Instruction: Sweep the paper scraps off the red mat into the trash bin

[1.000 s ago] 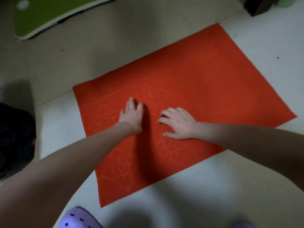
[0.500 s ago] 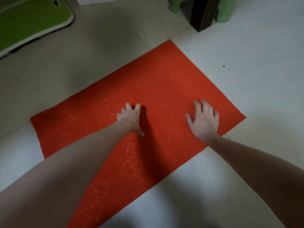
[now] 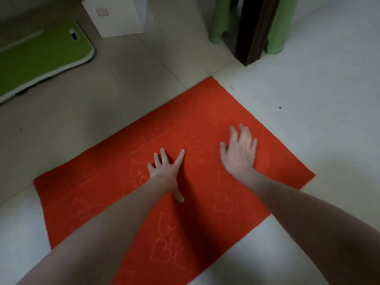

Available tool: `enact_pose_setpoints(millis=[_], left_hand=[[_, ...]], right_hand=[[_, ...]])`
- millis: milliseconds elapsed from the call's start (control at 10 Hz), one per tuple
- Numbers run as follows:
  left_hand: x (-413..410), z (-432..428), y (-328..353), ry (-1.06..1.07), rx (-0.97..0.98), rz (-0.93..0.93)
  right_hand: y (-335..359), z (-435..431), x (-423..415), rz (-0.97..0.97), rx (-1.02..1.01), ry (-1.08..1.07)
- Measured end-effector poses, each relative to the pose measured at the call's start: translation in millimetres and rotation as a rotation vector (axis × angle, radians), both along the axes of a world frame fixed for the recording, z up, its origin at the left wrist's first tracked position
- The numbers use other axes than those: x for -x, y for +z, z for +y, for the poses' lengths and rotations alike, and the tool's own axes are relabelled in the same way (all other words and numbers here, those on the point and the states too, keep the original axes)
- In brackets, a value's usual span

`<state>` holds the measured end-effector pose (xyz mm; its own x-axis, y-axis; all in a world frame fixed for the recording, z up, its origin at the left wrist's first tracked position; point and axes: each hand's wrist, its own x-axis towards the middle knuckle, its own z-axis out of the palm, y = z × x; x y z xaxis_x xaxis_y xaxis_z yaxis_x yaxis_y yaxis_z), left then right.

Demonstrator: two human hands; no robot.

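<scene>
Head view: left hand (image 3: 164,171) and right hand (image 3: 239,155) press flat and open on the red mat (image 3: 205,120); no paper scraps or trash bin show, so sweeping toward 2 o'clock risks littering the floor (image 3: 308,89).

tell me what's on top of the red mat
The left hand and right hand lie flat on the red mat, fingers spread. No scraps plainly show; anything under palms and forearms is hidden.

Counts per kind
1 red mat (image 3: 216,112), 2 hands (image 3: 166,171) (image 3: 239,155), 1 white box (image 3: 115,15), 1 green board (image 3: 41,56), 2 green legs (image 3: 221,19) (image 3: 278,27), 1 dark post (image 3: 255,29).
</scene>
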<state>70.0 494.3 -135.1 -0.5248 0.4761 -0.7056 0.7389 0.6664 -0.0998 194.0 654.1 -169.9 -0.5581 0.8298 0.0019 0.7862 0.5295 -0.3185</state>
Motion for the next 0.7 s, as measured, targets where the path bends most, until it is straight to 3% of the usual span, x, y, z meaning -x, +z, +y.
enact_pose_setpoints(millis=[100, 300, 400, 600, 700], left_hand=[[2.3, 4.4, -1.9, 0.018, -0.015, -0.024], [9.8, 8.4, -3.7, 0.001, -0.035, -0.018], [9.2, 5.3, -4.5, 0.005, -0.031, -0.017], [7.7, -8.2, 3.2, 0.077, -0.141, -0.066], [23.1, -19.8, 29.6, 0.335, -0.404, -0.086]], right_hand=[[11.6, 22.8, 74.1, -0.133, 0.040, 0.228], [21.4, 65.7, 148.1, -0.419, 0.170, 0.207], [26.3, 57.2, 145.8, -0.428, 0.234, 0.198], [24.6, -20.7, 102.5, -0.015, 0.206, 0.243], [35.6, -33.3, 93.8, 0.215, 0.266, 0.273]])
